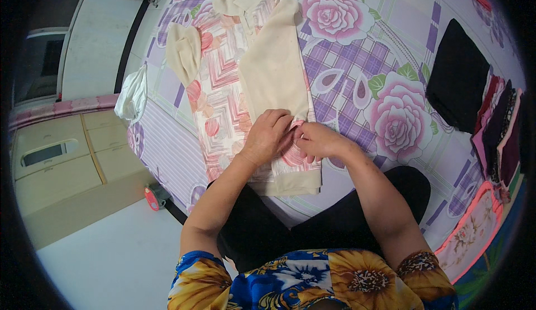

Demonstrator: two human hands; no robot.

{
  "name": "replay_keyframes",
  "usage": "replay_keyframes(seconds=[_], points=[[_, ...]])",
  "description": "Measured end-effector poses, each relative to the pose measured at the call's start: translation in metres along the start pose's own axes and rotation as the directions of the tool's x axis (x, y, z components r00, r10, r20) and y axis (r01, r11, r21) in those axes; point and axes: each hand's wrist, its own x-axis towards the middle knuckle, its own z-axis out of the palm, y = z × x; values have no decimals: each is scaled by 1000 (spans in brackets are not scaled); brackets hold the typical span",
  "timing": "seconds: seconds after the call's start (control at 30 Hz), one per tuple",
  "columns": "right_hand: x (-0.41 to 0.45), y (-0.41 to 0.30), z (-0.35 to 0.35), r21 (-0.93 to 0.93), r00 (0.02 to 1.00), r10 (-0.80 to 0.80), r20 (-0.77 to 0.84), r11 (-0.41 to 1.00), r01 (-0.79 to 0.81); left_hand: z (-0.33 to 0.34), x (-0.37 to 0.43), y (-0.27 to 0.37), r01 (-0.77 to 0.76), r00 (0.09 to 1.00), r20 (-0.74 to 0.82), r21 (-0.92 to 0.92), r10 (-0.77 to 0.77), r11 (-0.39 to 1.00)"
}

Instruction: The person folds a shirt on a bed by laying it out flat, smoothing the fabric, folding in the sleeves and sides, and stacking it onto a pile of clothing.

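Note:
A collared long-sleeved top (224,75) lies spread on the bed, cream with a pink and white printed front. The sleeve on the right side (274,67) is laid down over the front, and the other cream sleeve (184,52) is bent at the left edge. At the lower end of the laid-over sleeve, my left hand (268,136) and my right hand (320,140) meet at the sleeve cuff (298,123). Both sets of fingers pinch the cloth there, partly hiding it. Below them is the cream hem band (295,183).
The floral bedsheet (335,88) spreads under everything. At the right lie a folded black cloth (456,79), a row of folded clothes (496,130) and a pink-edged cloth (469,230). A white cloth (132,94) rests at the bed's left edge. Beyond stands a cream cabinet (54,155).

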Motion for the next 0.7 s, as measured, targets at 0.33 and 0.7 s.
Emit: replay_keyframes(seconds=[0.33, 0.7], points=[[4, 5, -1, -17, 998, -46, -32, 999, 46, 6, -1, 1, -9, 1000, -2, 185, 10, 983], [-1, -3, 1, -1, 998, -50, -49, 999, 50, -18, 2, 5, 224, 967, -58, -259, -247, 940]])
